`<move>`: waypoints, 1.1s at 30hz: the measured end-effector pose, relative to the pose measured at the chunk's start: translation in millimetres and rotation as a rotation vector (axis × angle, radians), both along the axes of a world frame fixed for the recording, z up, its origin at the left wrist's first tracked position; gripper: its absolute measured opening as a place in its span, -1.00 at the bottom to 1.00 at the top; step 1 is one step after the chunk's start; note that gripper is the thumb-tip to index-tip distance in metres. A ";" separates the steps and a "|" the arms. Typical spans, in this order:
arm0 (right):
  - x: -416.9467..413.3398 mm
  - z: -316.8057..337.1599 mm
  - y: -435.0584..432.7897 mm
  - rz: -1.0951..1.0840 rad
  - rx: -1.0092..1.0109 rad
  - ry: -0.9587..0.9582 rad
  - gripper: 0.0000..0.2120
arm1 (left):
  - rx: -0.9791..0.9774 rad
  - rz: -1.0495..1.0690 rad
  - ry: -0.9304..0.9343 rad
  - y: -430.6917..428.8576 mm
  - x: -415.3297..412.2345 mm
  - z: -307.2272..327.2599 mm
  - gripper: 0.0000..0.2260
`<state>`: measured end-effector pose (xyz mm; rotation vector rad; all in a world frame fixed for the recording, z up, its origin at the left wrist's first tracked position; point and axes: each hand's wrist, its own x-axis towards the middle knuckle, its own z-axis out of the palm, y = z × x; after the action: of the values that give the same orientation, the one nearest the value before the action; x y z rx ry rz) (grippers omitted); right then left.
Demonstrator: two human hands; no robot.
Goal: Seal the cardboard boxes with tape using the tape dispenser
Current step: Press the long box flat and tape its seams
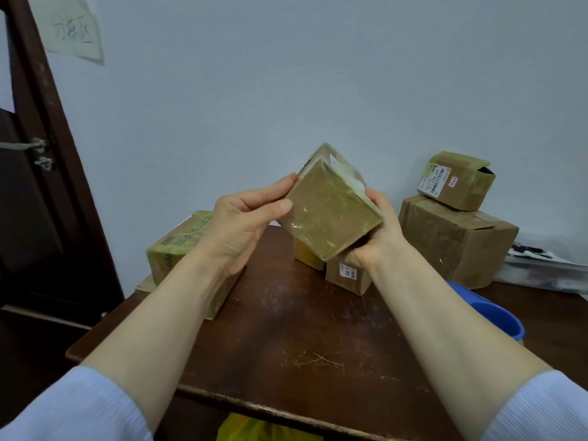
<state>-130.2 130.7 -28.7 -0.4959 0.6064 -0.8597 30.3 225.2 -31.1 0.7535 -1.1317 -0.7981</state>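
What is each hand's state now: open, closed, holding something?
Left hand: holding the taped box, thumb on its front face.
Right hand: holding the same box at its right edge.

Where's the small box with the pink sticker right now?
Head view, back right: the small box sits atop a larger cardboard box by the wall, right of the held box.
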 end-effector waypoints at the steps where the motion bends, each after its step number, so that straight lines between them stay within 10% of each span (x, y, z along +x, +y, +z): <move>1: 1.8 1.0 -1.0 -0.005 -0.045 0.018 -0.55 | 0.022 -0.037 -0.015 3.5 6.1 -1.5 -0.67; 4: 10.6 4.8 -2.8 0.010 -0.178 0.087 -0.65 | 0.111 0.012 0.081 10.5 30.3 -9.7 -0.66; 7: 30.3 0.6 -1.7 0.046 -0.226 0.161 -0.76 | 0.227 0.510 0.161 6.8 56.0 -20.5 -0.73; 13: 77.3 -18.4 -7.2 0.102 -0.187 0.207 -0.66 | 0.602 1.059 -0.337 2.8 110.6 -58.8 -0.59; 21: 102.4 -46.6 -33.7 0.068 -0.263 0.594 -0.69 | 0.860 0.726 0.257 -0.8 151.7 -93.9 0.20; 29: 101.3 -73.4 -53.9 0.066 -0.465 0.834 -0.64 | 0.914 0.607 0.514 -5.6 134.2 -85.2 0.07; 33: 99.7 -84.0 -42.7 0.161 -1.003 1.506 -0.39 | 0.931 0.586 0.530 -8.9 133.8 -89.2 0.02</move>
<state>-30.5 88.0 -112.7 -2.1563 1.4383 -0.4435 164.1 216.4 -120.3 1.4431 0.0196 -0.9229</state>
